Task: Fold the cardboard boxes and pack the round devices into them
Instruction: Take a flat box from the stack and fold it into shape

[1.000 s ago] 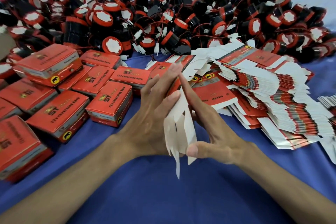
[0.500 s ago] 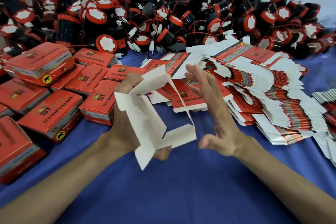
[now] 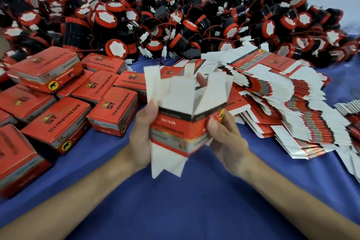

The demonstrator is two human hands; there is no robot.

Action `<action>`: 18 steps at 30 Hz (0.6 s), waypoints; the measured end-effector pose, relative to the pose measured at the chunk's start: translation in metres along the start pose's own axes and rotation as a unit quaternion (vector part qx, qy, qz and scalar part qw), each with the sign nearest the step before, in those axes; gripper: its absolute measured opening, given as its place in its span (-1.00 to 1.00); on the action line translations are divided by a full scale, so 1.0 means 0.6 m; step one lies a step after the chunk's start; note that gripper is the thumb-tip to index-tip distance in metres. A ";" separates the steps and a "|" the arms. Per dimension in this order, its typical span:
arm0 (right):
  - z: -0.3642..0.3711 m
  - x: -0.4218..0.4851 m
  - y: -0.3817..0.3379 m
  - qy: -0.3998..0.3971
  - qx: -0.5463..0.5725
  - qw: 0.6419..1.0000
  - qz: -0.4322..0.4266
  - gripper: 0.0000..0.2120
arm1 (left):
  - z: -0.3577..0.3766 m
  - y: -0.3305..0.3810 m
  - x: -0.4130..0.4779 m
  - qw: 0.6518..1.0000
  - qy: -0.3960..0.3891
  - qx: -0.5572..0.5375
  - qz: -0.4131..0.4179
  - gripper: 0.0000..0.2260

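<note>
Box-forming step: left hand (image 3: pixel 141 138) and right hand (image 3: pixel 227 138) clamp opened box (image 3: pixel 175 122), flaps loose; next, tuck flaps, fetch device (image 3: pixel 116 48) beyond box.

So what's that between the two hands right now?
In the head view, a half-folded cardboard box, its white flaps open; the left hand and right hand grip its sides.

Your blue-covered bench (image 3: pixel 194 206) carries three lots. Closed red boxes (image 3: pixel 56 122) crowd your left side. A heap of black-and-red round devices (image 3: pixel 194 21) with thin wires runs along the far edge. Fanned stacks of flat cardboard boxes (image 3: pixel 292 103) lie on your right, touching that heap.
</note>
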State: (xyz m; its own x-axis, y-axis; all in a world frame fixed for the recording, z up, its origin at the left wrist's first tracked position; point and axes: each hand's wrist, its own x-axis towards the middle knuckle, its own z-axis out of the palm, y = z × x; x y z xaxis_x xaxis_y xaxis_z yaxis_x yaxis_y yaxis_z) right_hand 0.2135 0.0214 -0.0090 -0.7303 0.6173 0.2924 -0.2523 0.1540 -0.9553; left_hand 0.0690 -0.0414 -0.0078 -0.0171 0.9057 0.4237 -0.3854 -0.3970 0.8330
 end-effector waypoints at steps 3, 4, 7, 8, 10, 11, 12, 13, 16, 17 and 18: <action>0.002 0.001 -0.008 0.071 0.055 0.996 -0.004 -0.63 | -0.015 0.012 0.013 0.981 0.133 0.140 0.006 -0.65; 0.003 0.004 -0.006 0.104 0.046 0.993 -0.018 -0.63 | -0.021 0.009 0.018 0.962 0.186 0.196 0.030 -0.67; 0.013 0.005 -0.005 0.123 -0.030 0.990 -0.055 -0.66 | -0.023 0.003 0.020 0.942 0.220 0.242 0.072 -0.33; 0.014 0.005 -0.003 0.119 -0.050 0.990 -0.058 -0.65 | -0.023 0.001 0.017 0.942 0.205 0.252 0.078 -0.21; 0.011 0.003 -0.002 0.112 -0.072 0.989 -0.070 -0.60 | -0.019 -0.004 0.014 0.943 0.158 0.281 0.087 -0.19; 0.012 0.004 -0.004 0.108 -0.083 0.988 -0.073 -0.55 | -0.013 -0.003 0.014 0.942 0.143 0.291 0.086 -0.20; 0.012 0.004 -0.003 0.102 -0.096 0.987 -0.076 -0.48 | -0.008 -0.001 0.014 0.941 0.130 0.300 0.085 -0.22; 0.015 0.005 -0.004 0.092 -0.108 0.987 -0.079 -0.40 | -0.007 -0.001 0.013 0.943 0.115 0.300 0.087 -0.24; 0.017 0.003 0.003 0.057 -0.115 0.989 -0.067 -0.12 | -0.001 0.003 0.010 0.955 0.071 0.276 0.082 -0.39; 0.017 0.001 0.005 0.044 -0.111 0.991 -0.061 -0.10 | 0.000 0.003 0.009 0.953 0.076 0.280 0.085 -0.46; 0.015 -0.002 0.006 0.034 -0.100 0.993 -0.057 -0.12 | 0.001 0.005 0.007 0.953 0.085 0.277 0.085 -0.51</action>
State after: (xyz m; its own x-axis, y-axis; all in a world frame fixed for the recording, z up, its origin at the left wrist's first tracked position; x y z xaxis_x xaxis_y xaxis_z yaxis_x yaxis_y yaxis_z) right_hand 0.2076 0.0145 -0.0122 -0.6576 0.6376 0.4013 -0.1943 0.3711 -0.9080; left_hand 0.0682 -0.0385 -0.0035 -0.2042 0.8131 0.5451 0.1820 -0.5156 0.8373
